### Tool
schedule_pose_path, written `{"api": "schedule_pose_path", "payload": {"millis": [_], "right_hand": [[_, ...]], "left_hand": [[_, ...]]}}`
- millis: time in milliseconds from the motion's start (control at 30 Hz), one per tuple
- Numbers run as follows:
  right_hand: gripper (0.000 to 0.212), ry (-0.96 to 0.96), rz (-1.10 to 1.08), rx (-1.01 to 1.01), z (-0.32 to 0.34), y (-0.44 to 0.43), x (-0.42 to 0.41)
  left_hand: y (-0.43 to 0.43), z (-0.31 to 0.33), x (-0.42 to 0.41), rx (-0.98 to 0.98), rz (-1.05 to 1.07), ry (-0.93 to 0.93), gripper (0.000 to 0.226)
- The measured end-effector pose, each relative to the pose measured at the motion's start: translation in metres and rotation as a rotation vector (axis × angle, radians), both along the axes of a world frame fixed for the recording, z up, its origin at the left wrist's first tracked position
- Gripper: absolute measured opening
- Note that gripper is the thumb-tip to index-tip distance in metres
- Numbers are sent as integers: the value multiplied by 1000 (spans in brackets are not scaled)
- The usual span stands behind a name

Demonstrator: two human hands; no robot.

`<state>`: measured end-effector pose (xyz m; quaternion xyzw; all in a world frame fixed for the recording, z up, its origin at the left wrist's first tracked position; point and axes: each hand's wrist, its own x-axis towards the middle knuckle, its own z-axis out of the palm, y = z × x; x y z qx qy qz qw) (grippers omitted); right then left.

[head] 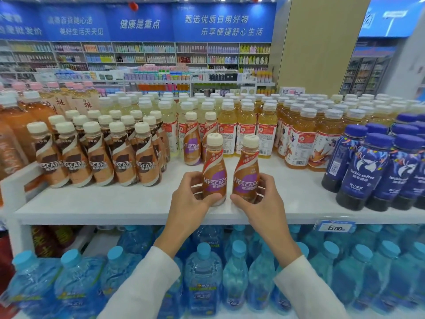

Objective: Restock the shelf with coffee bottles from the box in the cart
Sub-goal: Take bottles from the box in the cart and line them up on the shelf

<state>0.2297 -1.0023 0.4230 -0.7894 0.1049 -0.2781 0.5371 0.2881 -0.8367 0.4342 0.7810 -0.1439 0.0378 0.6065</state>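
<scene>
Now both hands (192, 198) grip "NESCAFE" bottles (215, 171) on shelf (115, 203)

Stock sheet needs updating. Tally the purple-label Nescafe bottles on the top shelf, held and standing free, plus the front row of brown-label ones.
Purple-label Nescafe bottles gripped, one in the left hand, one in the right hand: 2
Purple-label Nescafe bottles standing free behind them: 2
Brown-label Nescafe bottles, front row: 5
Total: 9
</scene>
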Motion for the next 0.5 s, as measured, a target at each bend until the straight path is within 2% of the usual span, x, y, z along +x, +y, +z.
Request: {"api": "schedule_pose_path", "payload": {"millis": [100,367,500], "right_hand": [[70,2,-10,-20,-2,0,1],[75,5,40,-3,-2,-1,-3],[66,-23,30,9,-6,-2,-5]], "left_hand": [[2,0,0,24,-77,17,57],[0,-3,-5,36,-109,-24,55],[0,-3,-5,80,-138,-39,58]]}}
